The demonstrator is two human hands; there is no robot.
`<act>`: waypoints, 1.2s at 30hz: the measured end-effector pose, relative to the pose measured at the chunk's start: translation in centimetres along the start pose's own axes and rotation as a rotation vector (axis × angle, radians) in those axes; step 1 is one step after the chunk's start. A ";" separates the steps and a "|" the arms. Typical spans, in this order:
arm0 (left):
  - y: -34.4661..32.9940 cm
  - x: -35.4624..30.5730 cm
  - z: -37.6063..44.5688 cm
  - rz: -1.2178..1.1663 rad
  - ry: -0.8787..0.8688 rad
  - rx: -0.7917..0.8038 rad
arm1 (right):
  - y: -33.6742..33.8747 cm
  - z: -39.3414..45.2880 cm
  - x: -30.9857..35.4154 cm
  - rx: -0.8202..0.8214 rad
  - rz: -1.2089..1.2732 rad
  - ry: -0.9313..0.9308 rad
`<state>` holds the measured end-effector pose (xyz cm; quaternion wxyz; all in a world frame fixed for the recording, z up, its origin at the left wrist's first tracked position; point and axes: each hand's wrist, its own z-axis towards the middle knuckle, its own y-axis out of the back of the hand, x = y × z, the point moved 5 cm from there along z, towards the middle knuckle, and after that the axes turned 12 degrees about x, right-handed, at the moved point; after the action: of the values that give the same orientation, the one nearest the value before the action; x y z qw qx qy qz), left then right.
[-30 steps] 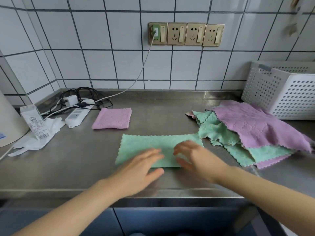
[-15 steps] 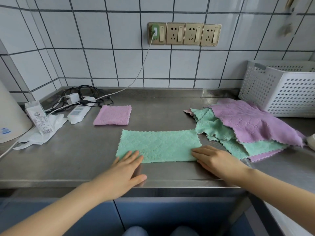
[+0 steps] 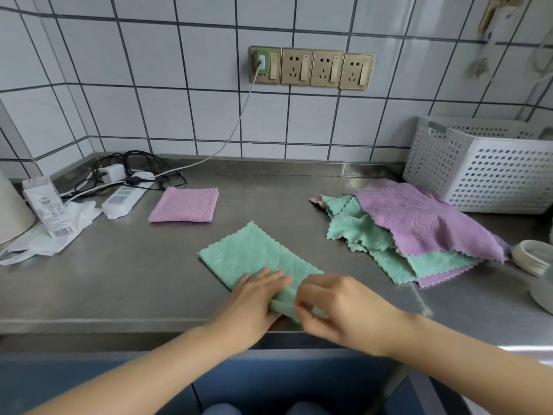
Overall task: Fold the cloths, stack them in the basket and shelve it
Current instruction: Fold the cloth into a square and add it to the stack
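A green cloth [image 3: 254, 256], folded into a strip, lies askew on the steel counter [image 3: 119, 280] with its near end at the front edge. My left hand [image 3: 254, 298] rests flat on that near end, fingers straight. My right hand [image 3: 335, 310] pinches the cloth's near corner with curled fingers, right beside the left hand. A folded pink cloth [image 3: 184, 204] lies at the back left. A loose pile of pink and green cloths [image 3: 413, 229] sits to the right. The white perforated basket [image 3: 484, 169] stands behind the pile at the back right.
A power strip [image 3: 122, 200] and tangled black cables [image 3: 131, 169] lie at the back left, beside a small carton [image 3: 48, 208] on a white plastic bag [image 3: 39, 244]. A white round lid [image 3: 531, 257] sits at the right edge. Wall sockets [image 3: 311, 67] are above.
The green strip has turned from lying sideways to slanting toward me. Both hands came together at its near end, and the right hand now pinches the corner.
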<state>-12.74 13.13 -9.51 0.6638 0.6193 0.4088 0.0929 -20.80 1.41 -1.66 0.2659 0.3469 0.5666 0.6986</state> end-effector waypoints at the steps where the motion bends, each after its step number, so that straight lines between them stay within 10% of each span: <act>1: 0.0 -0.1 0.2 -0.040 -0.030 0.016 | 0.2 -0.1 0.1 0.025 0.105 -0.010; 8: 3.2 1.0 -1.8 -0.597 -0.085 -0.043 | -2.2 -2.0 -10.3 -0.089 0.213 -0.477; 16: 2.4 2.7 -2.4 -0.239 -0.205 0.094 | -4.9 0.4 -6.3 -0.095 0.197 -0.046; 26: 2.9 6.3 -5.8 -0.050 -0.174 -0.274 | -5.1 -1.1 -6.8 -0.030 0.174 0.039; 32: 4.4 6.5 -3.4 -0.642 0.301 -0.208 | -3.8 3.0 -9.5 -0.181 0.694 -0.499; 36: 4.2 7.2 -2.1 -0.753 0.532 -0.162 | -5.3 6.8 -12.5 0.000 0.606 -0.878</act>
<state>-7.81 20.11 -8.59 0.5698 0.3289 0.7524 0.0325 -7.89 -2.88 -8.28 0.2641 0.7547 0.2765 0.5331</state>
